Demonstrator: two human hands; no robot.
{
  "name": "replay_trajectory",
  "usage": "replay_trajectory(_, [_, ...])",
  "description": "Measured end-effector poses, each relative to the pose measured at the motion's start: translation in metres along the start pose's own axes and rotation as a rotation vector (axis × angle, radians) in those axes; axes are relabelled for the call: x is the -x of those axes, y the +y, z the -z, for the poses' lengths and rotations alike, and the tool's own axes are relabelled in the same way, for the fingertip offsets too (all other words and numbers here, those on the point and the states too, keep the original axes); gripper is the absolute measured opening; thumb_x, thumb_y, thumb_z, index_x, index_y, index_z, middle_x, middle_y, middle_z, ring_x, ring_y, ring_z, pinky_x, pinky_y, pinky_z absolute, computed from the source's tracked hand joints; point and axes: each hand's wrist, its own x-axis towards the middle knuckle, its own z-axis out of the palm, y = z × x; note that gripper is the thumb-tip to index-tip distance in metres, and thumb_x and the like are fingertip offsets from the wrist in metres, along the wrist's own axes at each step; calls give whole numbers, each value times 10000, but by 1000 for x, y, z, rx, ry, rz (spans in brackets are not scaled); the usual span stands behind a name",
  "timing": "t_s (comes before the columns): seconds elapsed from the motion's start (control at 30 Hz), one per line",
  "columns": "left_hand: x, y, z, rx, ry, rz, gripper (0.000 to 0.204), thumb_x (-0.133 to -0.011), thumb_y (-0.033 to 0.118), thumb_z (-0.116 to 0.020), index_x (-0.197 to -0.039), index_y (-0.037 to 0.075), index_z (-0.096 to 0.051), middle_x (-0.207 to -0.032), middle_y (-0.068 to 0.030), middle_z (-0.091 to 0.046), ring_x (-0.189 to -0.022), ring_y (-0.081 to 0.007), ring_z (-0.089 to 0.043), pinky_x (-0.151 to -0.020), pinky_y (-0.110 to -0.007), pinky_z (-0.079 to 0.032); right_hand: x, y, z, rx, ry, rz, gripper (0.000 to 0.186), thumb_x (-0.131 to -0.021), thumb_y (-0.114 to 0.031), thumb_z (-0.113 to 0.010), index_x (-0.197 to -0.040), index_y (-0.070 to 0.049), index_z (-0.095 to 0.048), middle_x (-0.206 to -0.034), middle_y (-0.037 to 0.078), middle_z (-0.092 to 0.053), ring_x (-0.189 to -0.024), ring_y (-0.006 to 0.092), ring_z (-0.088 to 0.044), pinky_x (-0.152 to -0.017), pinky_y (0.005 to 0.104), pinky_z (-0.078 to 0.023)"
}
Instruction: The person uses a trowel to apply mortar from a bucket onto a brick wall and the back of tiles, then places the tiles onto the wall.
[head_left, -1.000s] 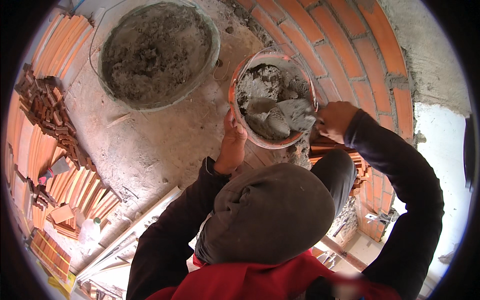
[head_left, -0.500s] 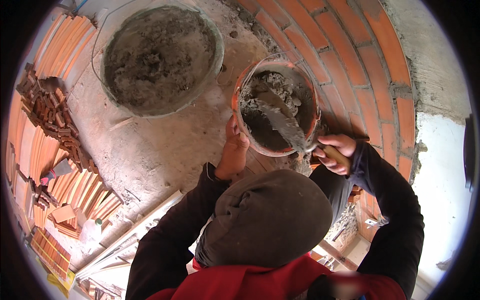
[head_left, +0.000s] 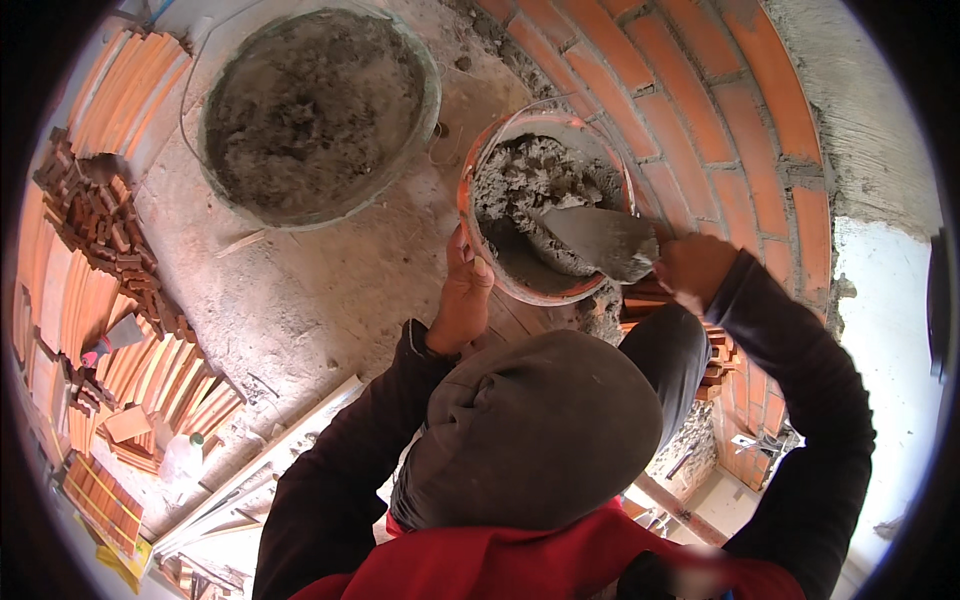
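Observation:
An orange bucket (head_left: 463, 196) partly filled with grey mortar (head_left: 537, 190) stands in front of me, its wire handle lying over the rim. My left hand (head_left: 465, 300) grips the bucket's near-left side, thumb up against the rim and some fingers out of sight behind it. In my right hand (head_left: 690, 268), closed at the bucket's right edge, is a trowel (head_left: 605, 240). Its mortar-coated blade reaches into the bucket, with the tip against the heap of mortar. The fingers cover the trowel's handle.
A large round tub (head_left: 432, 90) of mortar stands on the dusty floor at far left. A brick wall (head_left: 690, 110) curves along the right. Stacked bricks (head_left: 85, 300) line the left side, beside a clear plastic bottle (head_left: 180, 460). My right knee (head_left: 675, 350) is near the bucket.
The trowel has turned, so its broad blade now shows flatter and points leftward into the mortar. My right hand has risen slightly and rotated over the handle. My left hand stays on the bucket.

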Motion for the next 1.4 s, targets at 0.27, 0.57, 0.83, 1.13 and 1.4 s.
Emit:
replay_trajectory(0.27, [-5, 10, -11, 110, 16, -33, 687, -1043, 426, -434, -1521, -15, -213, -1588, -152, -139, -1433, -272, -252, -1168, -419, -222, -30, -4, 40, -148, -34, -39, 337, -975, -278, -494, -836, -7, -639, -741, 191, -650, -737, 410, -656, -692, 505, -524])
replay_trajectory(0.57, [-5, 4, -11, 66, 29, -78, 579, -1053, 399, -419, -1428, -43, -418, -1588, -129, -117, -1446, -298, -216, -1180, -433, -200, -11, 53, 62, -65, -135, 37, 346, -977, -273, -483, -841, -3, -651, -720, 204, -629, -708, 390, -628, -709, 499, -507])
replay_trajectory(0.83, [-3, -1, 0, -247, 39, -79, 734, -1041, 522, -342, -1551, 35, -140, -1523, -116, -322, -1380, -228, -332, -1141, -347, -262, -16, 29, 61, -20, -447, -48, 444, -999, -322, -450, -805, 33, -634, -624, 217, -568, -654, 417, -592, -705, 514, -464])
replay_trajectory(1.13, [-2, 9, -8, -158, 59, 42, 730, -1047, 503, -344, -1555, 26, -128, -1534, -117, -306, -1391, -228, -316, -1142, -353, -262, -15, 15, 52, 74, -304, -69, 369, -980, -365, -507, -881, -42, -656, -758, 186, -658, -770, 385, -660, -724, 490, -522])
replay_trajectory(1.4, [-6, -9, -7, 7, 35, -111, 681, -1051, 430, -398, -1535, 1, -184, -1571, -113, -211, -1436, -237, -241, -1173, -377, -209, 54, 39, 40, -40, 156, -321, 233, -880, -287, -672, -937, -68, -616, -731, 139, -678, -707, 374, -667, -686, 459, -524])
